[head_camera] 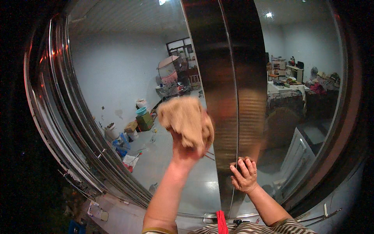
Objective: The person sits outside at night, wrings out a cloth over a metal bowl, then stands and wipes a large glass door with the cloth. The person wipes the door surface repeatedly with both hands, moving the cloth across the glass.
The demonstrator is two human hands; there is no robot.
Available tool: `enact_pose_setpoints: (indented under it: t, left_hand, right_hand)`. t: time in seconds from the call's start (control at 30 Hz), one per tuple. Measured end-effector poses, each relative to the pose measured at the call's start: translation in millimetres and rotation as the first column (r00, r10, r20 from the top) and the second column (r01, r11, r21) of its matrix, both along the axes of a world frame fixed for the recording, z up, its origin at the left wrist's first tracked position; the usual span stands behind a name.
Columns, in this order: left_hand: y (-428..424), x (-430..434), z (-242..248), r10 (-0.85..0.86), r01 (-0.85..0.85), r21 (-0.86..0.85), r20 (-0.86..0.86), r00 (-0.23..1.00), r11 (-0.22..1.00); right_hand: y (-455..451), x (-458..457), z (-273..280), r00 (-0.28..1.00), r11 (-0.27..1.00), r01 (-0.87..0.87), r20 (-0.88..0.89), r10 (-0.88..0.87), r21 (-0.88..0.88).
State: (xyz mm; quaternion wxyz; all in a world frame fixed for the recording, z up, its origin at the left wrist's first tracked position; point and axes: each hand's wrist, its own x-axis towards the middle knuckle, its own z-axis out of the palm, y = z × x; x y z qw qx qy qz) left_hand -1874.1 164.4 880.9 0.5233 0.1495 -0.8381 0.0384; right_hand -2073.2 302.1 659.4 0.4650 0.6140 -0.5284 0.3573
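Observation:
A tan cloth [185,120] is bunched in my left hand [190,150], held up in front of the left glass pane [117,76]; cloth and hand are blurred, and the cloth hides most of the fingers. Lower right, my right hand [244,175] rests with fingers spread on the dark, shiny metal door frame [248,117], beside its vertical seam, holding nothing. A reflection shows in the metal near that hand. To the right of the frame is a second glass pane [304,117]. A red strap [222,222] hangs by my striped shirt.
Through the glass stand a green box [144,121] with a teal basin [141,111], buckets and a cluttered table [286,87]. Shiny metal frame rails [96,146] curve down the left. Outside, a striped slipper-like item [99,213] lies on the ledge, and a cable [321,218] runs lower right.

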Motion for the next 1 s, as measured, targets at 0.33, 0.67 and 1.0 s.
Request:
enact_pose_setpoints:
  t: [0.33, 0.67, 1.0]
  left_hand:
    - [57, 43, -148, 0.049, -0.076, 0.064, 0.351, 0.935, 0.995]
    - [32, -40, -54, -0.057, 0.215, -0.256, 0.511, 0.858, 0.942]
    - [9, -98, 140, -0.092, 0.058, -0.568, -0.031, 0.995, 0.821]
  right_hand:
    - [13, 16, 22, 0.981, 0.988, -0.149, 0.135, 0.142, 0.044]
    - [36, 39, 130, 0.978, 0.971, -0.210, 0.040, 0.206, 0.119]
    - [-24, 18, 351, 0.985, 0.924, -0.170, -0.070, 0.155, -0.343]
